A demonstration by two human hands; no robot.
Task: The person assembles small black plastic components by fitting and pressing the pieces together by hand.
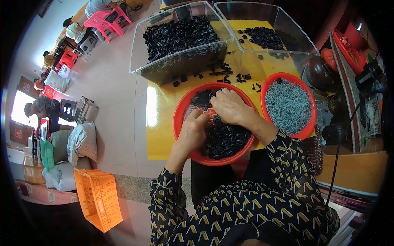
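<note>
Both my hands are over a round red basin that holds many small black plastic parts. My left hand is closed at the basin's left side, thumb and fingers pressed together; whatever it pinches is too small to make out. Across from it, my right hand rests at the far side of the basin with its fingers curled down, their tips hidden. Part of the basin's patterned bottom shows between the hands. To the right stands a second red basin full of silvery screws, with one black part on top.
A clear bin heaped with black parts and another clear bin with fewer parts stand at the table's back. Loose black pieces lie on the yellow tabletop. An orange crate is at lower left. Other people sit far left.
</note>
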